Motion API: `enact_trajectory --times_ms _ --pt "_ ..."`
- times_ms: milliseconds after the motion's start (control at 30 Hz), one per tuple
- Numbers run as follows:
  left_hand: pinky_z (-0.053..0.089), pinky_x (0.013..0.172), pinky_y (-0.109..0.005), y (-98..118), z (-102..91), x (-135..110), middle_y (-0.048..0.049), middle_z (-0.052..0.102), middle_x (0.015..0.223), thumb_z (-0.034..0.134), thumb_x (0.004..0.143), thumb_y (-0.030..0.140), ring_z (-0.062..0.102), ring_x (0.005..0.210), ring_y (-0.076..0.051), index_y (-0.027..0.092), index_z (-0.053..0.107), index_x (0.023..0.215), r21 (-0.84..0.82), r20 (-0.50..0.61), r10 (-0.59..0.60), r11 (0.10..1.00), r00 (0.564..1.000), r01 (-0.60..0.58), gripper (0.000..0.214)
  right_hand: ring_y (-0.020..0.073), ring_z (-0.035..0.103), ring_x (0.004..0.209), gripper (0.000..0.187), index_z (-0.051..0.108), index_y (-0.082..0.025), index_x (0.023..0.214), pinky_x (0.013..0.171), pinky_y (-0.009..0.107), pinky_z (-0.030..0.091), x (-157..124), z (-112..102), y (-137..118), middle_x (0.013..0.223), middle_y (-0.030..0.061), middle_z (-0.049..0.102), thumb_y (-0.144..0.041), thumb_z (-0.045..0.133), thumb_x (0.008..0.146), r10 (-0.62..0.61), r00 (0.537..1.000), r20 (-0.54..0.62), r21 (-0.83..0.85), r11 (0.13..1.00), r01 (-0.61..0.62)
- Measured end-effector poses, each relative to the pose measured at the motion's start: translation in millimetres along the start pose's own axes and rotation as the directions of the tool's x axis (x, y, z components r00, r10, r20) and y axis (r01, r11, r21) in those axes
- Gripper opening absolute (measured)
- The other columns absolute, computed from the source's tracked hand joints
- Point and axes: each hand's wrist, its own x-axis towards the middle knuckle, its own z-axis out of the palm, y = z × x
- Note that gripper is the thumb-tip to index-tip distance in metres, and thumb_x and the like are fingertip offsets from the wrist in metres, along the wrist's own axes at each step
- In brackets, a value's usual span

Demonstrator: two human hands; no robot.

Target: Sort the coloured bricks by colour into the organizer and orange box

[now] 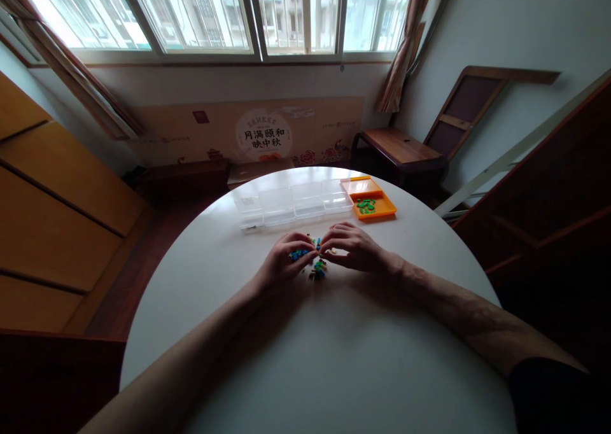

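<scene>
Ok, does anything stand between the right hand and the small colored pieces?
Nothing visible does: the right hand is right by the colored pieces, the left hand close beside it. The clear case and orange tray lie beyond both.

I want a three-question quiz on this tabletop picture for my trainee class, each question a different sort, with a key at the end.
1. Multiple choice. What colour are the small pieces inside the orange box?
A) red
B) green
C) white

2. True or false. The left hand and the right hand are at opposite edges of the white table.

3. Fill the gap. In the picture, the clear plastic box lies to the ____ of the orange box.

Key
1. B.
2. False: the fingertips are close together, by the loose multicoloured pieces on the white table.
3. Left.
</scene>
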Motion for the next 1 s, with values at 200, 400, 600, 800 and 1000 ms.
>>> enact_trajectory --times_ms 200,400,600,800,1000 --pt "0.061 0.096 -0.043 3.2 -7.9 -1.1 -0.0100 0.078 0.112 0.075 0.106 0.037 0.075 0.105 -0.025 0.024 0.085 0.105 0.071 -0.071 0.009 0.997 0.997 -0.004 0.017 0.0217 0.076 0.098 0.003 0.076 -0.028 0.106 0.100 0.042 0.057 2.5 -7.9 -0.7 0.105 0.0024 0.082 -0.027 0.074 0.104 0.043 0.997 -0.063 -0.012 0.999 -0.043" --pt "0.054 0.104 -0.049 -4.9 -25.8 -6.8 -0.0067 0.078 0.115 0.072 0.104 0.028 0.072 0.108 -0.027 0.026 0.083 0.104 0.351 -0.059 0.025 0.936 0.998 -0.002 0.011 0.0282 0.072 0.101 0.009 0.076 -0.026 0.095 0.101 0.047 0.055 -14.9 -37.4 42.1 0.100 0.0051 0.080 -0.031 0.073 0.101 0.325 0.861 -0.391 -0.144 0.902 -0.406" --pt "0.054 0.103 -0.046 -9.2 -29.3 -8.8 -0.0060 0.076 0.115 0.072 0.102 0.026 0.071 0.108 -0.026 0.025 0.081 0.104 0.379 -0.070 -0.011 0.925 0.997 0.037 0.009 0.0319 0.068 0.095 0.017 0.075 -0.024 0.086 0.093 0.049 0.056 -42.9 -57.1 86.0 0.092 0.0086 0.078 -0.039 0.074 0.094 0.539 0.641 -0.547 -0.138 0.697 -0.703" --pt "0.055 0.101 -0.044 -8.7 -34.3 -8.0 -0.0056 0.076 0.113 0.072 0.103 0.028 0.070 0.106 -0.025 0.025 0.080 0.102 0.378 -0.053 -0.017 0.925 0.998 0.036 0.009 0.0322 0.068 0.099 0.017 0.077 -0.023 0.090 0.097 0.051 0.055 -46.6 -56.7 87.7 0.099 0.0093 0.079 -0.039 0.072 0.094 0.599 0.624 -0.502 -0.109 0.672 -0.732" --pt "0.056 0.097 -0.043 -10.1 -37.5 -7.6 -0.0069 0.075 0.110 0.071 0.103 0.030 0.070 0.104 -0.025 0.024 0.080 0.100 0.374 -0.075 -0.037 0.925 0.997 0.062 0.012 0.0303 0.070 0.110 0.010 0.077 -0.025 0.101 0.104 0.050 0.055 -23.8 -41.8 49.1 0.110 0.0079 0.079 -0.029 0.069 0.101 0.394 0.873 -0.286 -0.110 0.892 -0.439"
